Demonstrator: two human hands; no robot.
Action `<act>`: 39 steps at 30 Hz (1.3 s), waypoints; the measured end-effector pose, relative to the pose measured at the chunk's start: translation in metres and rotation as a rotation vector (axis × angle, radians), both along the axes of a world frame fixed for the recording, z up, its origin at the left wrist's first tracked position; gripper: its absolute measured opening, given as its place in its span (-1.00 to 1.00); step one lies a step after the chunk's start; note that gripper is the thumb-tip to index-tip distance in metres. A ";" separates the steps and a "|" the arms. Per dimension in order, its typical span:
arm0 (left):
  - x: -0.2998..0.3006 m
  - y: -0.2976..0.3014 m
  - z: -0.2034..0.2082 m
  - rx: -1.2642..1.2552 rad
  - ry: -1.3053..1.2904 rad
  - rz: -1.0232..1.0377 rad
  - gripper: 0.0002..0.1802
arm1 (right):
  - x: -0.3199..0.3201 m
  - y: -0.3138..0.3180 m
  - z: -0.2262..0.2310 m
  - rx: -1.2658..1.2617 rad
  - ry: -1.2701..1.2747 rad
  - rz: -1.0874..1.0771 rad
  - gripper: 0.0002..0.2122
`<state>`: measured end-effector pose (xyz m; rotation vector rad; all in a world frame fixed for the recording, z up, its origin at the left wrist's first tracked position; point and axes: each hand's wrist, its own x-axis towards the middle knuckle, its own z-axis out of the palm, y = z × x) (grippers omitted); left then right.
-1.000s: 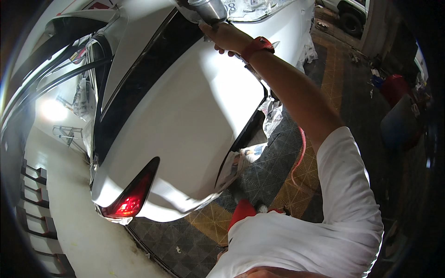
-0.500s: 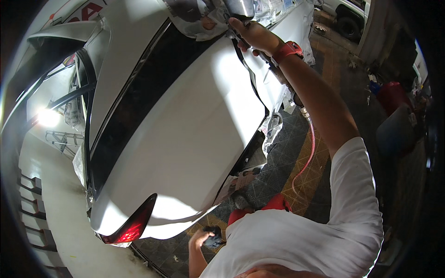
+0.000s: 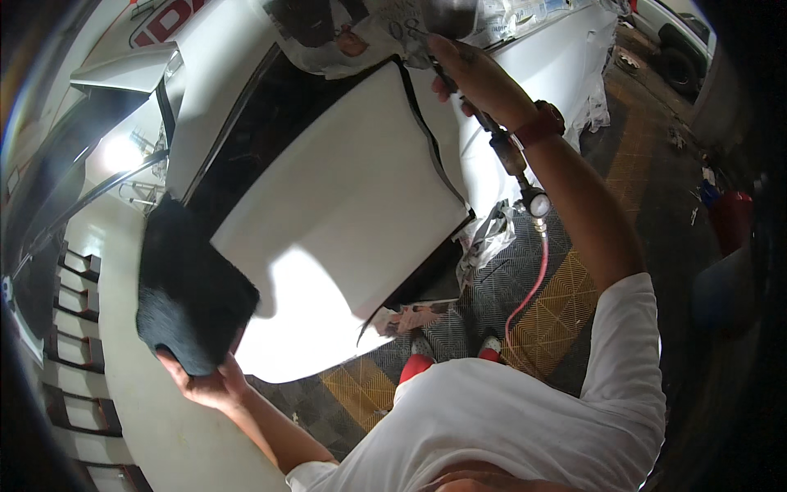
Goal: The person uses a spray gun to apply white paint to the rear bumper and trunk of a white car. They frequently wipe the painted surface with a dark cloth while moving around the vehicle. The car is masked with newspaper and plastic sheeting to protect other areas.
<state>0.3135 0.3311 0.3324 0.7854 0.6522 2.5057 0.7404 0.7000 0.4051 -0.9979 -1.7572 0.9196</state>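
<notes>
My right hand point(image 3: 479, 78), up near the top, is closed round the handle of a spray gun point(image 3: 490, 123) with a dark cup point(image 3: 449, 15) on top. Below its handle hang a round gauge point(image 3: 536, 203) and a red air hose point(image 3: 541, 271). My left hand point(image 3: 211, 384) grips the lower end of a dark cloth point(image 3: 193, 287) at the left. The cloth spreads in front of the rear corner of a white car body point(image 3: 336, 205) and hides the tail light almost wholly; whether it touches the car I cannot tell.
Newspaper and clear film point(image 3: 332, 41) mask the car's upper part, with more film point(image 3: 492, 238) along its lower edge. A bright lamp point(image 3: 123, 153) glows at the left. Grey and yellow floor tiles point(image 3: 566, 307) lie underfoot. A red bucket point(image 3: 730, 220) stands at the right.
My left hand has risen and moved left with the cloth, from beside my body to the car's rear corner. The spray gun stays high in my right hand. The view has shifted.
</notes>
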 end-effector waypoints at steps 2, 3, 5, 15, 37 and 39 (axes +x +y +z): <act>0.015 0.007 0.006 0.193 -0.020 -0.272 -0.29 | 0.007 -0.005 0.007 0.009 -0.001 0.089 -0.29; 0.034 0.015 0.014 0.254 -0.027 -0.470 -0.26 | 0.005 -0.002 0.006 0.028 -0.011 0.073 -0.30; 0.068 0.025 0.013 0.205 -0.050 -0.379 -0.25 | 0.007 0.004 0.007 0.080 -0.049 0.027 -0.33; 0.176 0.100 -0.089 -0.388 -0.063 -0.599 -0.37 | 0.034 -0.003 -0.069 0.681 -0.145 0.175 -0.42; 0.253 0.310 0.033 -0.311 0.828 0.340 -0.34 | 0.098 -0.107 -0.100 -0.035 -0.134 0.101 -0.69; 0.255 0.319 0.084 -0.201 1.436 0.734 -0.48 | 0.108 -0.113 -0.096 -0.135 -0.079 0.071 -0.67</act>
